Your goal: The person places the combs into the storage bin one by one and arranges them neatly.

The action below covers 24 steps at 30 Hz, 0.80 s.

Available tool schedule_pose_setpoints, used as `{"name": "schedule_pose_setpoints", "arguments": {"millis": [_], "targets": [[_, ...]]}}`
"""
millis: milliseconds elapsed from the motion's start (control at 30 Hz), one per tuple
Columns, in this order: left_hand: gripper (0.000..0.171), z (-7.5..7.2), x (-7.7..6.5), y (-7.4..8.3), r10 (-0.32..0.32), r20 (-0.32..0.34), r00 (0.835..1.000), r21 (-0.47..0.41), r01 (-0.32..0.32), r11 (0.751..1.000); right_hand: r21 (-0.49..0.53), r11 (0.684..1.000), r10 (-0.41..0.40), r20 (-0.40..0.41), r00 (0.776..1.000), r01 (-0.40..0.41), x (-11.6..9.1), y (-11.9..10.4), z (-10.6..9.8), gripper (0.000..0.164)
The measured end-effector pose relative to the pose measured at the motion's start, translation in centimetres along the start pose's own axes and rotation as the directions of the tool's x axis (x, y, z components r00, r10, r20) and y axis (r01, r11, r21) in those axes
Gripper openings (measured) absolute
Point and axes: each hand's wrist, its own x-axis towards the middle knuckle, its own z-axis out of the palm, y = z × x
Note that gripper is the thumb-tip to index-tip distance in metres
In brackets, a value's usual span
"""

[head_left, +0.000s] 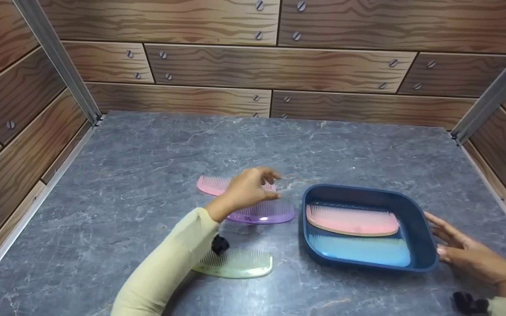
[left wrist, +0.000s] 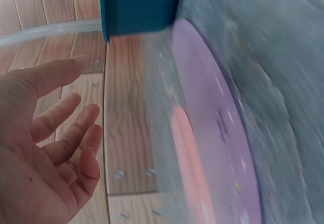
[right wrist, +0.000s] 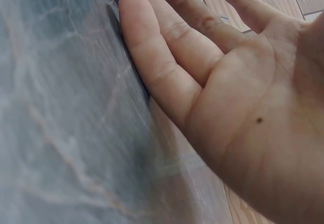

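My left hand hovers over a pink comb and a purple comb, its fingers loosely bent with nothing between them. In the left wrist view, the purple comb lies beyond the palm. A pale green comb is nearer the front, partly covered by my left sleeve. On the right stands a dark blue tray with a pink comb and a light blue comb inside. Extended fingers of my right hand touch the tray's right side.
A grey marbled tabletop lies under everything. Wood-patterned panels enclose the back and both sides, with metal posts at the rear corners. Dark fuzzy bits show at both wrists.
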Motion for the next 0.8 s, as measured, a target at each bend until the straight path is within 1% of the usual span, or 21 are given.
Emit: {"name": "schedule_pose_setpoints", "arguments": {"millis": [200,333,433,633,800], "targets": [[0.043,-1.4,-0.6,-2.0,-0.041,-0.022,0.999,-0.026,0.04,0.999,-0.033,0.999,0.01,-0.022,1.0,-0.01,0.0,0.2,-0.2,0.071],[0.045,-2.4,-1.0,-3.4,-0.068,-0.038,0.997,-0.073,0.065,0.995,-0.031,0.999,0.016,-0.037,0.999,-0.017,0.1,0.2,-0.2,0.071],[0.047,-3.1,-1.6,-4.7,-0.084,-0.049,0.995,-0.116,0.077,0.99,-0.018,1.0,0.017,-0.027,0.999,-0.018,0.2,0.2,-0.2,0.071],[0.052,-4.4,-2.7,-7.6,-0.092,-0.052,0.994,-0.214,0.079,0.974,-0.018,1.0,0.01,-0.015,1.0,-0.01,0.3,0.1,-0.2,0.071],[0.054,-5.5,-3.0,-9.3,-0.085,-0.055,0.995,-0.273,0.067,0.96,-0.012,1.0,-0.009,-0.017,1.0,0.009,0.1,0.4,-0.3,0.07]]}}
